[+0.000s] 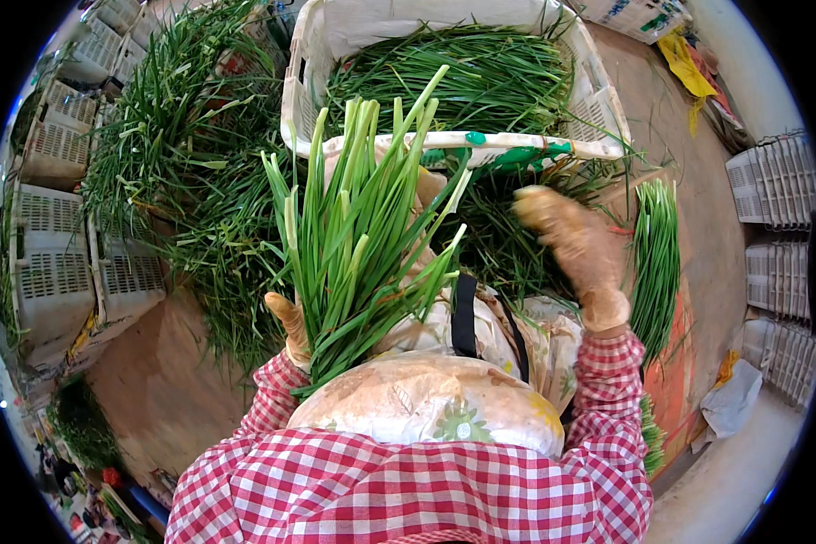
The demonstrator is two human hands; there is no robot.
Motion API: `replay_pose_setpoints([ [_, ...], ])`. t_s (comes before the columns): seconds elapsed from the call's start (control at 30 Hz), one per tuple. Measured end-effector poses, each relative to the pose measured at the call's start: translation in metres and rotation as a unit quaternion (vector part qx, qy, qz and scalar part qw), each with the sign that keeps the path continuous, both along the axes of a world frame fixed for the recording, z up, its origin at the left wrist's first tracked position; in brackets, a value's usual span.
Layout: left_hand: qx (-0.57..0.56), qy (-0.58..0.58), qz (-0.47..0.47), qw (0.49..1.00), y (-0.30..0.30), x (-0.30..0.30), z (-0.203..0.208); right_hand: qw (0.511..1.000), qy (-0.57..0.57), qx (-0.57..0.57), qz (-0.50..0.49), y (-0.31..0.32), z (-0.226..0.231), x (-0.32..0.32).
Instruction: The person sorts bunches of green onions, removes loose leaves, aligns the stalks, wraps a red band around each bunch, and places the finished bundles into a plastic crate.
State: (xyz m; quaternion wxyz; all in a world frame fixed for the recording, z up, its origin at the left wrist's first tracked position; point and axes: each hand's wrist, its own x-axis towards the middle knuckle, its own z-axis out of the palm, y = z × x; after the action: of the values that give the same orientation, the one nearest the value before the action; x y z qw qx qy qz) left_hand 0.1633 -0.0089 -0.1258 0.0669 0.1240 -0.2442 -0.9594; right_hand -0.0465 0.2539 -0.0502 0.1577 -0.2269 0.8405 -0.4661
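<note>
A large bunch of garlic chives point(354, 227) stands in front of my lap, pale cut ends upward and green leaves hanging down. My left hand point(290, 325), in a tan glove, holds it from the left side; the thumb shows and the fingers are hidden behind the leaves. My right hand point(576, 249), gloved too, is lifted to the right of the bunch and touches nothing that I can see. Motion smears its fingers. Beyond the bunch, a white plastic crate point(295, 100) holds many loose chives point(462, 77). A neat bundle of chives point(657, 263) lies right of my right hand.
A big heap of loose chives point(190, 163) spreads over the left side. White crates point(54, 263) line the left edge, and stacked white crates point(778, 267) stand at the right wall. A yellow bag point(684, 68) and a whitish plastic bag point(733, 399) lie toward the right.
</note>
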Motion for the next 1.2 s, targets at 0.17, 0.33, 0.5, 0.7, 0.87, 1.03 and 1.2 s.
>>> replay_pose_setpoints([
  [0.17,0.017,0.016,0.010,1.000,-0.004,0.005,-0.011,0.901,-0.378,-0.212,0.026,-0.062,-0.017,0.042],
  [0.33,0.074,0.018,-0.004,0.997,-0.014,0.011,-0.024,0.926,-0.075,-0.312,-0.200,-0.018,0.016,-0.002],
  [0.5,0.041,0.008,-0.042,0.998,-0.021,0.014,-0.025,0.961,-0.029,-0.258,-0.099,-0.046,0.048,0.011],
  [0.7,0.012,0.026,-0.043,0.999,-0.012,0.004,-0.014,0.924,-0.276,-0.264,0.013,-0.122,0.008,0.075],
  [0.87,0.080,0.046,0.000,0.996,-0.016,0.014,-0.023,0.938,-0.218,-0.267,0.037,-0.093,0.041,0.046],
  [1.03,0.016,0.011,-0.014,1.000,-0.015,0.015,-0.030,0.913,0.081,-0.369,-0.157,-0.028,0.081,-0.010],
  [1.2,0.064,0.027,-0.035,0.997,-0.015,0.008,-0.007,0.947,0.270,-0.154,0.077,-0.064,0.067,-0.010],
])
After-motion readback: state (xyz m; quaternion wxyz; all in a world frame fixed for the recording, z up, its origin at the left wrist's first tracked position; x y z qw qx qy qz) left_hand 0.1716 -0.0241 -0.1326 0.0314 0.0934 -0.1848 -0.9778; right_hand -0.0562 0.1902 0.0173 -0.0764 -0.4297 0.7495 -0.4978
